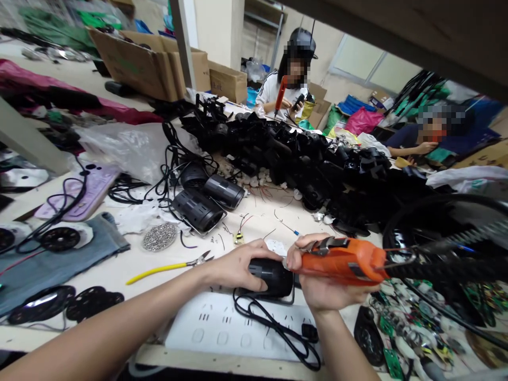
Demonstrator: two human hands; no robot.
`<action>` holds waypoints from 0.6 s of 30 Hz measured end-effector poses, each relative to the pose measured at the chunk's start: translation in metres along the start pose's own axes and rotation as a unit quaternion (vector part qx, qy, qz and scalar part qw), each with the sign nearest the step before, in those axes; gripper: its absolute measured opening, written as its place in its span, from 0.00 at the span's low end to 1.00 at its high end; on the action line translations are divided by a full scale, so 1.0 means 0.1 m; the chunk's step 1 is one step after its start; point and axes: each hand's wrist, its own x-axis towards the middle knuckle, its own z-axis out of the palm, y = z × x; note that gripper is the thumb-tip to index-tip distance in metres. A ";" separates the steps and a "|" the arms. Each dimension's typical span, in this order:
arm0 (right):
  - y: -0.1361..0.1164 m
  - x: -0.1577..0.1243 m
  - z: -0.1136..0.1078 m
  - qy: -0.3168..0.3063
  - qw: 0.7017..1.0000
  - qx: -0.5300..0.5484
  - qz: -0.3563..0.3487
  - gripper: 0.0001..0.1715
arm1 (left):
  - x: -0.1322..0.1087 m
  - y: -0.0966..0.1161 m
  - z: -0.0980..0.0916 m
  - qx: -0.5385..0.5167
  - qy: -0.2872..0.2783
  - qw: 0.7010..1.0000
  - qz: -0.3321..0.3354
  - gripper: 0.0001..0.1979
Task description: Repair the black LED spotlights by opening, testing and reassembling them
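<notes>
My left hand (234,264) is wrapped over a small black cylindrical lamp housing (272,277) that rests on a white power strip (222,328). My right hand (321,286) grips an orange electric screwdriver (341,260), held level, with its tip against the housing's right end. A black cable (273,325) trails from the housing across the power strip. The screwdriver's coiled cord (456,254) runs off to the right.
Yellow-handled pliers (166,267) lie left of my hand, near a dish of screws (159,236) and two finished black housings (206,203). A large heap of black parts (301,153) fills the middle. Circuit boards (400,323) lie at the right. Two people sit at the far side.
</notes>
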 end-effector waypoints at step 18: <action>0.04 0.13 0.41 -0.053 0.996 0.078 0.004 0.44 | -0.09 -0.03 0.08 -0.094 0.086 0.991 -0.043 0.24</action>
